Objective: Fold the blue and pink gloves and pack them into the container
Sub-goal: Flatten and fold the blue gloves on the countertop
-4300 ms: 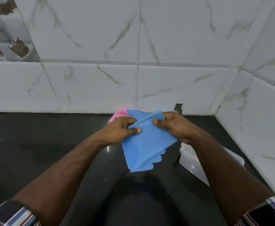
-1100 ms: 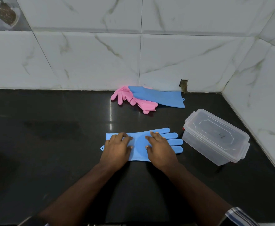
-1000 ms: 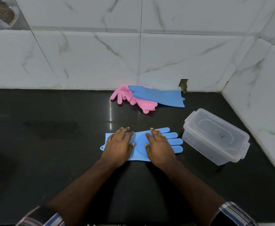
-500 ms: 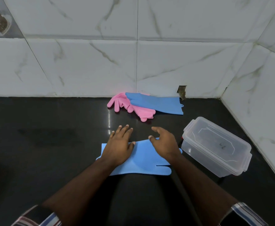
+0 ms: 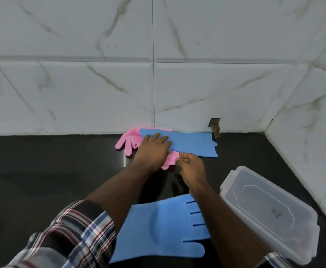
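One blue glove (image 5: 162, 229) lies flat on the black counter close to me, fingers pointing right, partly under my forearms. Against the back wall a second blue glove (image 5: 193, 145) lies across the pink gloves (image 5: 127, 142). My left hand (image 5: 152, 149) rests flat on that pile, fingers straight over the blue glove's finger end. My right hand (image 5: 192, 167) is curled just beside it, thumb and forefinger pinching the pink glove's fingers at the pile's near edge. The clear plastic container (image 5: 270, 211) stands at the right with its lid on.
White marble-look tiles form the back wall and the right wall, meeting in a corner at the far right. A small broken gap (image 5: 214, 126) shows in the tile behind the gloves. Bare black counter (image 5: 52, 171) stretches to the left.
Both hands left the near blue glove, which now lies flat close to me, and reached forward to the pile at the wall. The view tilted down and moved closer.
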